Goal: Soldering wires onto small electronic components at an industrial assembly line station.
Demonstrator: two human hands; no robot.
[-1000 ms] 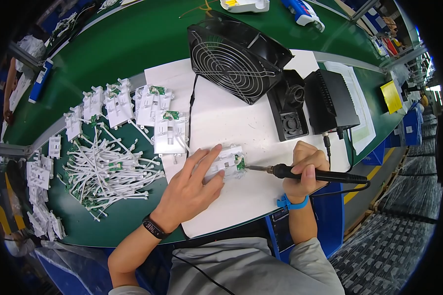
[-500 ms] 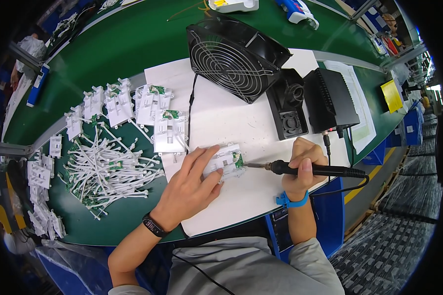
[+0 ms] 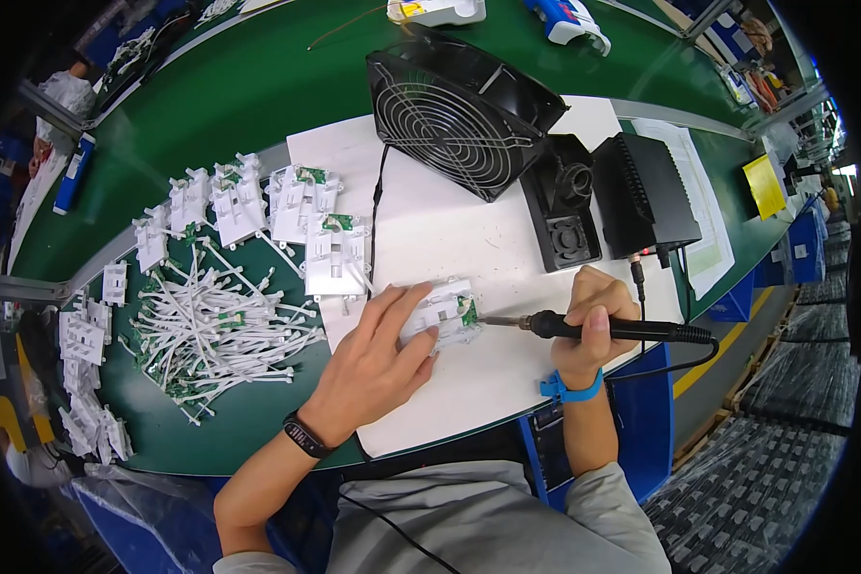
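Observation:
My right hand (image 3: 595, 320) is wrapped round the black handle of a soldering iron (image 3: 655, 331). The iron's metal tip points left and meets, or nearly meets, the edge of a small green circuit board (image 3: 467, 309). That board sits on a white plastic housing (image 3: 441, 311) lying on the white sheet (image 3: 421, 411). My left hand (image 3: 371, 359) grips the housing from its left side, fingers over the top and thumb at the near edge. Whether the tip actually touches the board is too small to tell.
A black fan (image 3: 454, 120) stands behind the work, beside a black iron stand (image 3: 562, 215) and a black box-shaped unit (image 3: 646, 191). To the left lie a heap of white cables with small green boards (image 3: 220, 330) and several white housings (image 3: 338, 253).
The whole scene has shifted very slightly in the picture. Both hands, the housing and the soldering iron keep nearly the same places relative to each other.

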